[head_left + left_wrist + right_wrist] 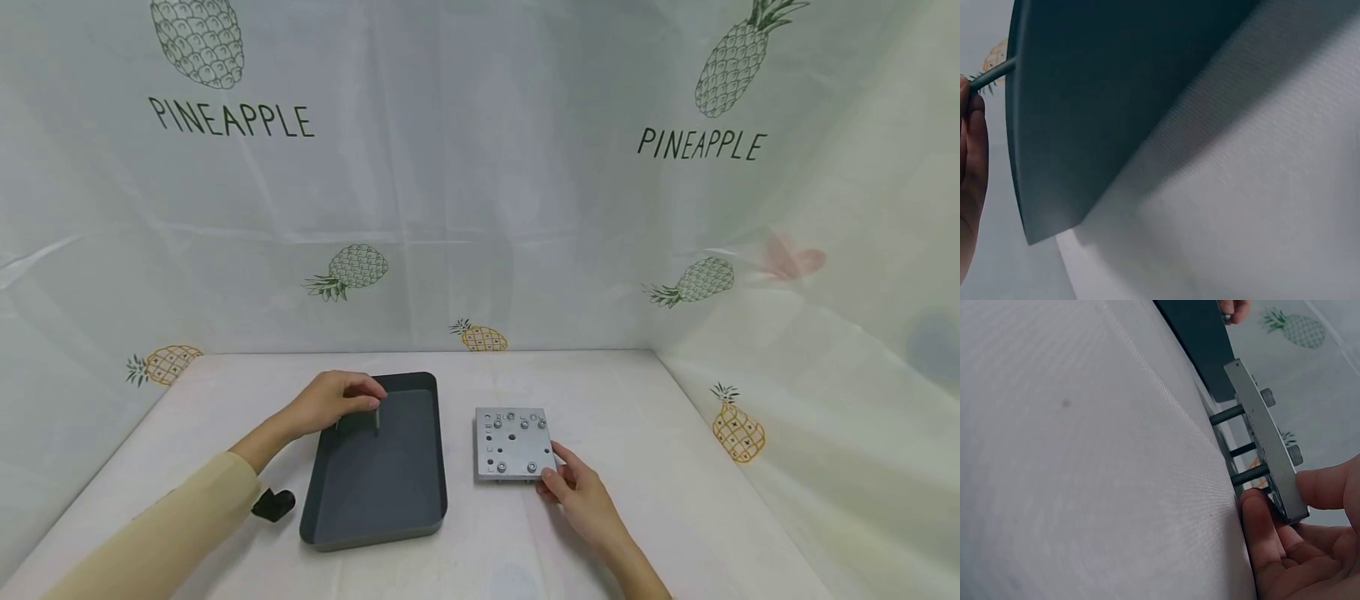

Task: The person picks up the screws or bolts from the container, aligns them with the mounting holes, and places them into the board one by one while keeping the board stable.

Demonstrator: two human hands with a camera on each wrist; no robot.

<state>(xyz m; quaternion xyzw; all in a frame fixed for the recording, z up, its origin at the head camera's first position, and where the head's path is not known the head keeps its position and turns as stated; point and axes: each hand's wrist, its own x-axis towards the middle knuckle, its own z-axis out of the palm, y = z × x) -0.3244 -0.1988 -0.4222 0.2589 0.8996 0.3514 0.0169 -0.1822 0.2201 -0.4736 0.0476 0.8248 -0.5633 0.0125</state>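
My left hand (336, 402) is over the upper left of a dark grey tray (382, 493), its fingers pinching a thin metal rod (377, 418). In the left wrist view, the rod (991, 76) sticks out from the fingertips; its far end is hidden behind the tray wall. My right hand (583, 498) grips the near right corner of a square metal plate (517, 452), thumb on top and fingers underneath. Bolt heads and holes dot the plate's upper face. Threaded bolt shanks (1251, 475) stick out below it in the right wrist view, close to the table.
A white cloth-covered table (495, 542) carries the tray at left and the plate right of it. Below the left sleeve (168, 521) a small black object (274, 505) shows. A pineapple-print curtain (465, 183) hangs behind and around the sides.
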